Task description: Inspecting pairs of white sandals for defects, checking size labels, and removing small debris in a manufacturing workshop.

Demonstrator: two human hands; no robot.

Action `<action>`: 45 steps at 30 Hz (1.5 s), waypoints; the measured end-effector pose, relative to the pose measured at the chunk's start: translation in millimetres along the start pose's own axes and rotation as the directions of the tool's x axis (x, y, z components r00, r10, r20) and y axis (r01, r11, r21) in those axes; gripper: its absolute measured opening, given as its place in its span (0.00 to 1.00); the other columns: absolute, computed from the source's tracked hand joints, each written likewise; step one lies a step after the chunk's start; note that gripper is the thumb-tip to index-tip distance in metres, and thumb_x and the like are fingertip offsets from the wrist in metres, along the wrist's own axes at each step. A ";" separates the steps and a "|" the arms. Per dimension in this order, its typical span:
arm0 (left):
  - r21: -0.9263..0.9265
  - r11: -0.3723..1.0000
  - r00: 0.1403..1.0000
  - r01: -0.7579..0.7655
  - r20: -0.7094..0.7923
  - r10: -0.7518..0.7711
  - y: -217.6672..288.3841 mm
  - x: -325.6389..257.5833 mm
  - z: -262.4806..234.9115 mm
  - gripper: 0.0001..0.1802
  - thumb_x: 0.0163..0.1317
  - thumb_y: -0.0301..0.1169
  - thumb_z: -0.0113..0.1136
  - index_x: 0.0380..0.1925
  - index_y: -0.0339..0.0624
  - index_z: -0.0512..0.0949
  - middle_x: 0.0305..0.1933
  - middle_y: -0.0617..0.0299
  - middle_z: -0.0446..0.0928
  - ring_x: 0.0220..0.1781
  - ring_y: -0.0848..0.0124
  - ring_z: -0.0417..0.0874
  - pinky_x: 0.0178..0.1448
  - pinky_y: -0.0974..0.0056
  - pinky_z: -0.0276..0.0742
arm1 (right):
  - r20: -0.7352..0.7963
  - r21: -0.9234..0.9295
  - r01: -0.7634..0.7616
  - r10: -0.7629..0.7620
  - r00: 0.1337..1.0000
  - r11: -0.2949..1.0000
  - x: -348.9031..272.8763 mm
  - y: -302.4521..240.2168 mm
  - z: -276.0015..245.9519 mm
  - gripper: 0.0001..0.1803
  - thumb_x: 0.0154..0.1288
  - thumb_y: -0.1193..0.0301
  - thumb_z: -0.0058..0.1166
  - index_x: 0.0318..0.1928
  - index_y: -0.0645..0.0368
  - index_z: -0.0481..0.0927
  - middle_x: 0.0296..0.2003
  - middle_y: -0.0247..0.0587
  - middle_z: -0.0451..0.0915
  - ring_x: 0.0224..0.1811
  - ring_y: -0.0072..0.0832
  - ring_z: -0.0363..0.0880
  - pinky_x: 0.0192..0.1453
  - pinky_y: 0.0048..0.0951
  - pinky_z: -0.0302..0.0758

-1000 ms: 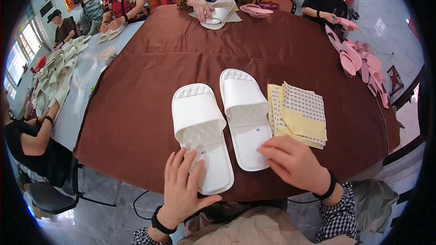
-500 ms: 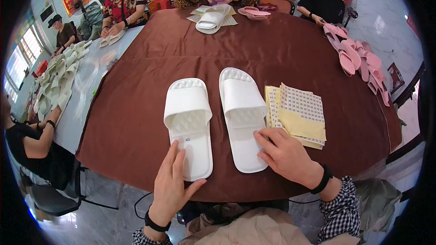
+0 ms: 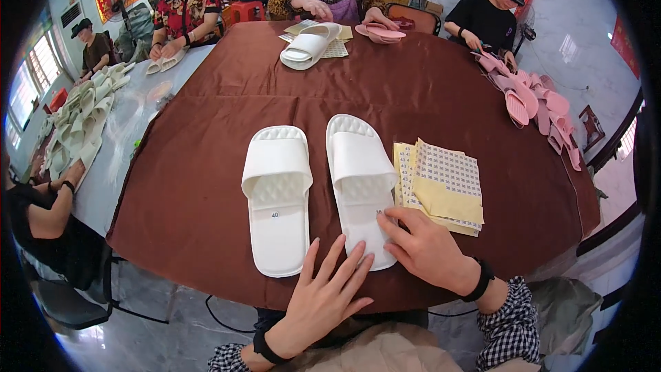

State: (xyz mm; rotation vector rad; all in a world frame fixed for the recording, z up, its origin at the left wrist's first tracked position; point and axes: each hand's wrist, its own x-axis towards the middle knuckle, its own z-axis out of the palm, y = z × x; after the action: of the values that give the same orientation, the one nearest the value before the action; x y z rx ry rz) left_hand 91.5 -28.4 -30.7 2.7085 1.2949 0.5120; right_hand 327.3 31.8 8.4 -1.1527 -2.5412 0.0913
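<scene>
Two white slippers lie side by side on the brown cloth, toes pointing away from me. The left slipper [image 3: 279,251] carries a small printed size sticker [image 3: 275,215] on its insole. My left hand [image 3: 329,296] is open, fingers spread, with its fingertips at the heel of the right slipper [image 3: 352,224]. My right hand [image 3: 430,251] rests at that slipper's right edge. Its index fingertip touches a small sticker on the insole, partly covered by the finger, while the thumb is held apart. Beside the right slipper lies a stack of yellow-backed sticker sheets [image 3: 447,189].
Across the brown-covered table [image 3: 186,186] are another white slipper [image 3: 310,47] on sticker sheets and pink slippers [image 3: 381,33] under a person's hand. More pink slippers [image 3: 533,100] pile along the right edge. At left, people sit by a grey table with heaped pale slippers [image 3: 86,120].
My left hand has moved right, from the left slipper to the right slipper's heel. A sticker now shows at my right fingertip. The person opposite has reached onto the pink slippers.
</scene>
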 end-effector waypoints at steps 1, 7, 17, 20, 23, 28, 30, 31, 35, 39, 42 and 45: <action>-0.002 1.000 1.000 0.000 -0.001 0.000 0.1 0.3 2.5 0.41 0.65 0.55 0.64 0.75 0.53 0.70 0.81 0.59 0.63 0.82 0.51 0.60 0.83 0.34 0.47 | -0.001 0.009 0.007 -0.007 1.000 1.000 -0.9 0.6 -1.0 0.24 0.66 0.71 0.65 0.61 0.65 0.78 0.56 0.50 0.78 0.57 0.46 0.81 0.56 0.40 0.83; 0.055 0.998 0.999 0.040 -0.002 -0.040 2.2 -3.3 5.7 0.41 0.66 0.56 0.63 0.76 0.56 0.68 0.81 0.64 0.63 0.81 0.52 0.61 0.81 0.27 0.42 | -0.002 0.158 -0.044 0.044 0.999 0.986 -0.1 8.8 -5.9 0.23 0.66 0.71 0.65 0.60 0.62 0.79 0.54 0.49 0.79 0.54 0.44 0.83 0.54 0.40 0.83; 0.043 0.998 0.999 0.045 -0.010 -0.044 0.1 -3.8 7.7 0.41 0.67 0.56 0.62 0.77 0.55 0.67 0.82 0.64 0.62 0.81 0.52 0.62 0.81 0.28 0.45 | 0.058 0.027 0.040 -0.041 0.997 0.999 0.6 1.4 -11.7 0.24 0.65 0.72 0.64 0.60 0.64 0.79 0.53 0.48 0.79 0.54 0.43 0.82 0.53 0.40 0.83; 0.058 0.998 0.999 0.037 -0.016 -0.037 -0.1 -2.4 9.0 0.42 0.67 0.56 0.61 0.78 0.54 0.66 0.82 0.63 0.61 0.81 0.52 0.62 0.81 0.28 0.46 | 0.101 0.012 0.132 -0.133 0.986 0.991 2.7 5.4 -29.5 0.23 0.66 0.71 0.64 0.60 0.64 0.79 0.53 0.49 0.80 0.55 0.44 0.82 0.54 0.41 0.83; 0.044 0.999 0.999 0.030 -0.032 -0.028 -1.1 -2.7 13.5 0.42 0.68 0.56 0.61 0.78 0.54 0.65 0.82 0.63 0.60 0.81 0.52 0.62 0.81 0.28 0.46 | 0.235 0.123 0.233 -0.257 0.937 0.965 23.5 11.6 -53.7 0.21 0.66 0.70 0.65 0.58 0.62 0.81 0.51 0.49 0.82 0.52 0.45 0.83 0.54 0.43 0.82; 0.041 0.999 0.999 0.032 -0.042 -0.030 -0.8 -5.7 12.6 0.43 0.68 0.56 0.61 0.79 0.54 0.64 0.83 0.62 0.59 0.82 0.52 0.61 0.81 0.30 0.46 | -0.004 0.142 0.091 -0.092 0.996 0.986 68.4 20.1 -51.7 0.19 0.67 0.69 0.65 0.56 0.60 0.84 0.50 0.49 0.85 0.50 0.47 0.85 0.55 0.42 0.82; 0.024 1.000 0.998 0.014 -0.053 -0.012 -1.1 -6.3 14.2 0.43 0.68 0.55 0.62 0.79 0.53 0.64 0.84 0.62 0.58 0.82 0.52 0.61 0.82 0.31 0.47 | -0.054 0.098 0.042 -0.037 0.998 0.994 82.7 24.9 -42.3 0.23 0.67 0.69 0.65 0.61 0.61 0.81 0.57 0.51 0.82 0.58 0.49 0.82 0.60 0.44 0.80; 0.037 0.999 0.998 0.034 -0.057 -0.032 -2.2 -6.0 14.5 0.43 0.68 0.55 0.62 0.79 0.53 0.64 0.84 0.62 0.58 0.82 0.52 0.61 0.82 0.31 0.47 | -0.056 0.107 0.065 -0.059 0.997 0.992 87.0 28.1 -34.9 0.23 0.67 0.69 0.65 0.61 0.61 0.81 0.57 0.51 0.82 0.58 0.49 0.82 0.60 0.44 0.80; -0.070 0.997 0.998 -0.025 -0.059 0.021 -12.4 -13.0 1.0 0.42 0.69 0.52 0.63 0.78 0.48 0.64 0.83 0.59 0.60 0.82 0.53 0.62 0.84 0.39 0.51 | -0.086 0.012 0.002 -0.001 0.996 1.000 94.1 43.9 1.5 0.30 0.65 0.70 0.65 0.67 0.65 0.75 0.65 0.52 0.75 0.67 0.50 0.74 0.68 0.45 0.75; -0.307 0.942 0.991 -0.135 -0.065 0.121 -40.3 -26.6 -53.6 0.34 0.72 0.44 0.62 0.72 0.39 0.69 0.74 0.50 0.71 0.77 0.52 0.69 0.80 0.49 0.64 | -0.105 -0.013 0.026 -0.027 0.994 1.000 99.0 49.9 19.6 0.32 0.61 0.73 0.66 0.66 0.64 0.75 0.64 0.51 0.76 0.66 0.48 0.74 0.69 0.44 0.74; -0.150 0.988 0.999 -0.032 -0.035 0.027 -62.2 -22.3 -110.8 0.32 0.72 0.44 0.63 0.70 0.40 0.72 0.66 0.49 0.78 0.69 0.53 0.78 0.75 0.49 0.71 | -0.112 -0.029 -0.018 0.015 0.994 0.999 99.1 49.2 15.7 0.32 0.60 0.75 0.66 0.66 0.62 0.76 0.61 0.51 0.78 0.65 0.48 0.74 0.69 0.44 0.75; 0.025 1.000 0.996 0.012 0.091 -0.014 -93.3 7.3 -134.9 0.35 0.69 0.41 0.65 0.71 0.37 0.69 0.65 0.46 0.78 0.68 0.51 0.78 0.72 0.50 0.73 | -0.115 -0.066 -0.063 0.055 0.992 0.996 94.7 56.5 16.3 0.33 0.59 0.78 0.65 0.67 0.64 0.75 0.63 0.50 0.77 0.65 0.48 0.73 0.68 0.43 0.75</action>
State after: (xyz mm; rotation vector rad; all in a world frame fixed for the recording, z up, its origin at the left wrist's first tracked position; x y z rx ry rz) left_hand -18.9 28.7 76.5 2.7060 1.3029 0.3685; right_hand 304.6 141.0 8.9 -1.2242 -2.4292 -0.0475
